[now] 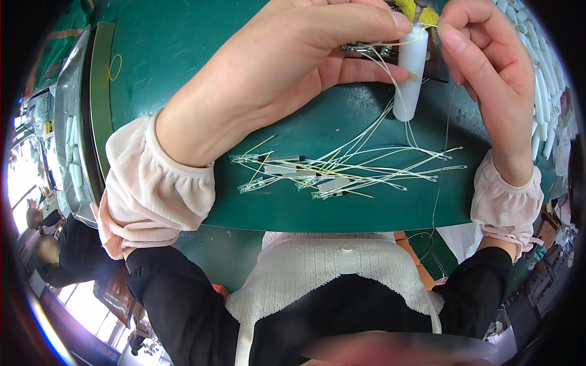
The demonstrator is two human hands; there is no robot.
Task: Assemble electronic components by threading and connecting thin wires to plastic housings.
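My left hand [317, 46] curls around a small circuit board [365, 47] with thin white and yellow wires. Its thumb and fingers lie beside a white plastic cylinder [411, 76] standing on the table. Right of the cylinder's top, my right hand [488, 52] has its thumb and forefinger pinched on a thin wire [450, 116], which runs down past the table edge. Between the hands, a soldering iron's metal tip [419, 13] points down at the top of the cylinder. Below them lies a loose bunch of wired circuit boards [287, 169], their leads crossing toward the right.
Behind the iron sits a yellow sponge [427, 13]. Many white tubes [543, 79] are piled at the right edge. A metal tray [76, 122] with white pieces stands at the left, next to a yellow rubber band [115, 67] on the green table [244, 210]. People sit in the left background.
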